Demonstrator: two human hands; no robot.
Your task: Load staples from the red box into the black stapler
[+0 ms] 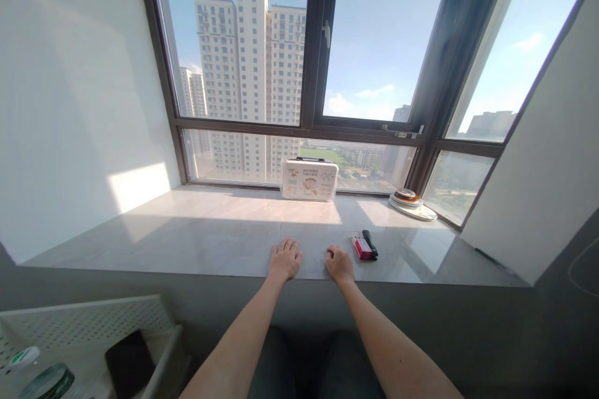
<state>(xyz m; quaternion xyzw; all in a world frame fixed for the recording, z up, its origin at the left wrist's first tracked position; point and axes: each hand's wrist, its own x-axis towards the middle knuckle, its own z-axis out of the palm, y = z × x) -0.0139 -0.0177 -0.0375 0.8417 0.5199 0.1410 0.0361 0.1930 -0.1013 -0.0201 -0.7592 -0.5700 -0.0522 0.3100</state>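
1. Small red and white box [360,247]: right of centre in the frame, lying on the windowsill [224,249], with a black object [371,243] against its right side.
2. Right hand [340,263]: lower middle, just left of the box; its grip is curled closed, and whether anything is inside cannot be told.
3. Left hand [286,259]: lower middle, farther left, palm down, fingers spread, grip open and holding nothing.
4. White case [309,184]: centre, upright by the window.
5. Stacked dishes [409,202]: right of the frame, near the window corner.

Sill [196,243] looks smooth, semi-glossy & stone-like, case [322,190] smooth plastic, basket [93,315] matt perf. plastic.
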